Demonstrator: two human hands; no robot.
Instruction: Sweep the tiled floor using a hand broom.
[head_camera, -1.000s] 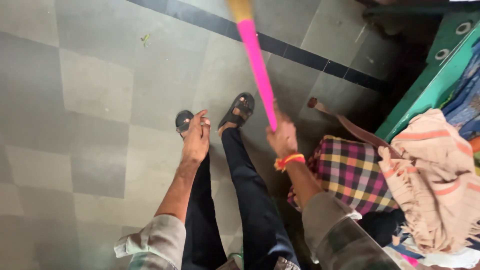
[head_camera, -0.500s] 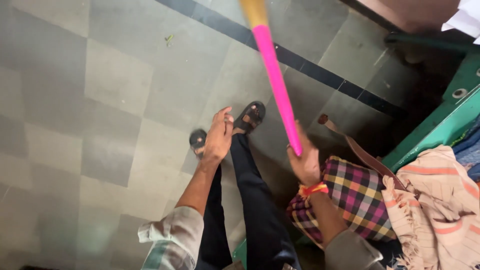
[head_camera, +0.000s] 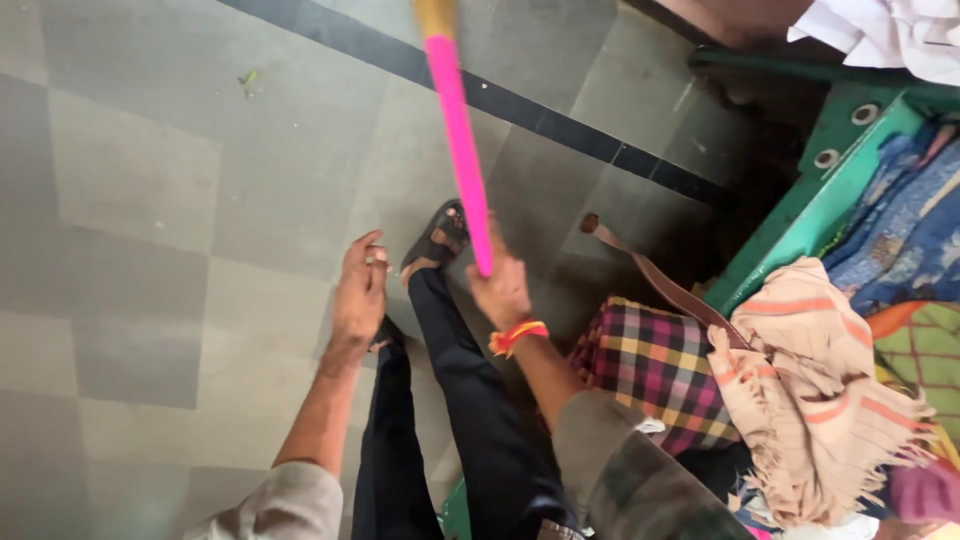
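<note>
grey tiled floor (head_camera: 150, 200) fills the frame; at centre, right hand (head_camera: 500, 290) grips a pink stick (head_camera: 462, 150); left hand (head_camera: 358, 295) hangs open, empty.

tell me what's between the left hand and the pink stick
In the head view, the sandalled foot and dark trouser leg lie between the empty left hand and the pink stick, which the right hand grips.

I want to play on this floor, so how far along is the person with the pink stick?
Looks done: the grey floor is mostly bare. In hand: the right hand grips the pink stick, which points out over the tiles; the left hand is open and holds nothing. Left: a small green scrap lies near the dark stripe, and the checked bag sits on the floor.
</note>
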